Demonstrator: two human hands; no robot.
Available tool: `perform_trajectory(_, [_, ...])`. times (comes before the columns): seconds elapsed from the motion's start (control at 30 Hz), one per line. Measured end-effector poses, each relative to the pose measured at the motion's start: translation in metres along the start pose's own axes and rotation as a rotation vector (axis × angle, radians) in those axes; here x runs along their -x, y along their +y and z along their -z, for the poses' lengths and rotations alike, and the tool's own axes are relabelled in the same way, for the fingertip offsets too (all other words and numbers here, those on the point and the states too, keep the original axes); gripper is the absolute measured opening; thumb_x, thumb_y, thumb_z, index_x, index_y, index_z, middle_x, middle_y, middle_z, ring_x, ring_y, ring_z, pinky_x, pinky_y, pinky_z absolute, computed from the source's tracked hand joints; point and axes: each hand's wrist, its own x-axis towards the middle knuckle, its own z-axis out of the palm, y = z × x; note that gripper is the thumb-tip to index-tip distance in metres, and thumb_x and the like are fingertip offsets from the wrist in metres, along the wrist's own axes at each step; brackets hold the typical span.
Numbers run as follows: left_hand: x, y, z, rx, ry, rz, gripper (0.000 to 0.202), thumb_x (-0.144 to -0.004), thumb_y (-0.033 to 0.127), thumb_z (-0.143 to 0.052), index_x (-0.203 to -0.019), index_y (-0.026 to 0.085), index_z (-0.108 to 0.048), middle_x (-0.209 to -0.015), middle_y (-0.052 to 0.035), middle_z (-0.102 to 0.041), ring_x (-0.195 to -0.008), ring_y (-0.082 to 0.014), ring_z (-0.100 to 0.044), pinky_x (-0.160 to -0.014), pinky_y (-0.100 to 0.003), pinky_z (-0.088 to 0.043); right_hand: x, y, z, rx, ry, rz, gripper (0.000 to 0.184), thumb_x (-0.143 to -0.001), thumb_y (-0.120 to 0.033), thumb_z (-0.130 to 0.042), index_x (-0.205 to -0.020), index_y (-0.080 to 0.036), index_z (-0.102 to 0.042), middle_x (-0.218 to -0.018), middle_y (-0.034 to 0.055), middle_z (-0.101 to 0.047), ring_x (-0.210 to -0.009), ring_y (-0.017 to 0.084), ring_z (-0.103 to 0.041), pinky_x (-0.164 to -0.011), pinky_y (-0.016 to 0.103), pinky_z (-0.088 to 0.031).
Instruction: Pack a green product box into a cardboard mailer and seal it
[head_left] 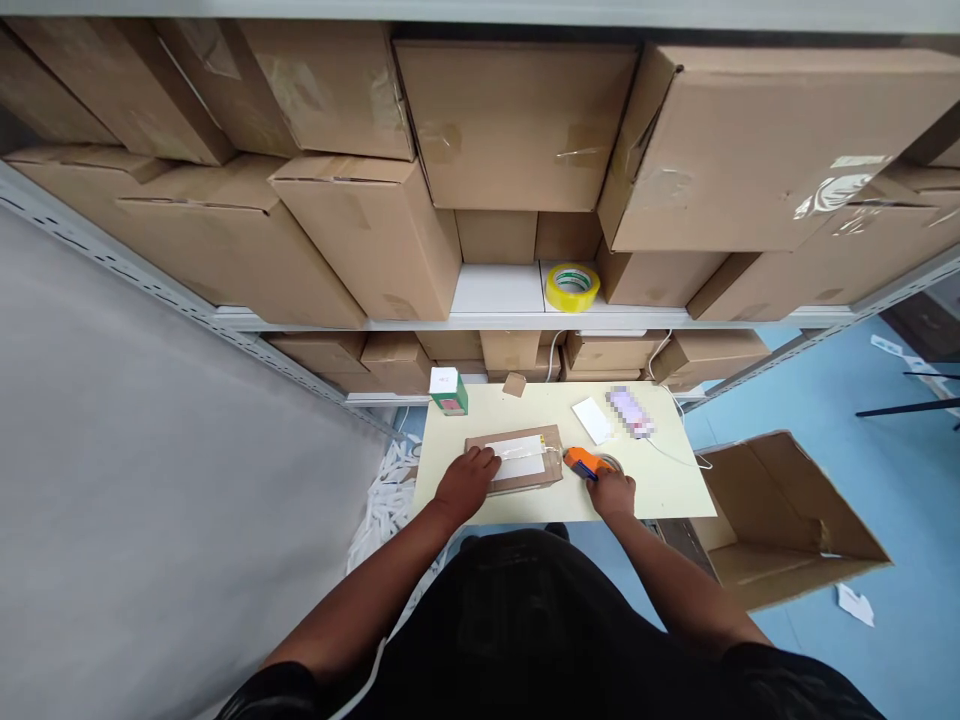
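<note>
From the head camera I take the brown box [525, 481] as the centre of my dial, twelve pointing away from the wearer. It lies flat near the close edge of the bench [502, 510], label [517, 461] up, so both arms reach it easily. The left hand [469, 478] rests on its top at the eight-to-nine o'clock end, presumably to steady it and leave most of the label uncovered. Its fingers are on the cardboard, but I cannot tell whether the thumb pinches the side. At three, the right hand [611, 493] is closed around an orange tape dispenser [583, 461], whose front end points at the box. A shiny strip crosses the label toward that end; I cannot make out whether it joins the dispenser.

The other things sit outside the working spot, which I judge keeps both hands free: a green-and-white carton [449, 390] between ten and eleven, a scrap of cardboard [514, 384] at twelve, a white card [592, 421] and a blurred flat thing [631, 411] toward two. Farther off at one, a yellow tape roll [572, 288] lies on the shelf [495, 290], perhaps as a spare within reach.
</note>
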Motion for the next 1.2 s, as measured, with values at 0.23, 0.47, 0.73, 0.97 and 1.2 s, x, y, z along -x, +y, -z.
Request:
perform_trajectory(0.23, [-0.011, 0.016, 0.003, 0.277, 0.201, 0.247, 0.022, -0.095, 0.018, -0.053, -0.089, 0.019, -0.074, -0.098, -0.0083, -0.069, -0.098, -0.0243, -0.062, -0.093, -0.039, -0.051, 0.039, 0.026, 0.068, -0.767, 0.114, 0.028, 0.042, -0.09, -0.059, -0.052, -0.092, -0.019, -0.067, -0.077, 0.0039, -0.069, -0.074, 0.023, -0.063, -0.066, 0.03, -0.046])
perform_trajectory(0.47, [-0.01, 0.013, 0.016, 0.545, 0.217, 0.324, 0.044, -0.105, 0.04, -0.039, -0.089, 0.019, -0.075, -0.094, -0.0101, -0.072, -0.097, -0.0252, -0.065, -0.091, -0.04, -0.051, 0.028, -0.083, 0.145, -0.886, -0.026, 0.416, 0.052, -0.079, -0.072, -0.064, -0.077, -0.019, -0.066, -0.07, 0.0021, -0.065, -0.069, 0.02, -0.058, -0.063, 0.029, -0.044])
perform_trajectory(0.73, [-0.003, -0.01, 0.016, 1.271, 0.224, 0.575, 0.059, -0.099, 0.062, -0.041, -0.099, 0.017, -0.078, -0.103, -0.0096, -0.078, -0.097, -0.0262, -0.071, -0.09, -0.037, -0.052, 0.005, -0.138, 0.146, -0.525, -0.161, 0.608, 0.054, -0.08, -0.074, -0.062, -0.071, -0.021, -0.061, -0.064, -0.0001, -0.06, -0.065, 0.018, -0.057, -0.059, 0.026, -0.036])
perform_trajectory(0.97, [-0.009, -0.008, 0.012, 1.585, 0.3, 0.689, 0.054, -0.083, 0.067, -0.065, -0.095, 0.015, -0.076, -0.089, -0.0078, -0.077, -0.084, -0.024, -0.07, -0.083, -0.035, -0.052, 0.0, -0.15, 0.16, -0.378, -0.168, 0.611, 0.056, -0.082, -0.076, -0.058, -0.066, -0.022, -0.056, -0.062, 0.0007, -0.06, -0.063, 0.018, -0.057, -0.057, 0.027, -0.032])
perform_trajectory(1.2, [-0.007, -0.01, 0.009, 1.605, 0.353, 0.715, 0.039, -0.081, 0.057, -0.069, -0.087, 0.018, -0.068, -0.08, -0.0012, -0.07, -0.071, -0.016, -0.062, -0.07, -0.027, -0.048, 0.001, -0.159, 0.165, -0.316, -0.168, 0.645, 0.056, -0.082, -0.076, -0.057, -0.066, -0.022, -0.057, -0.063, 0.0015, -0.061, -0.064, 0.018, -0.058, -0.057, 0.027, -0.031])
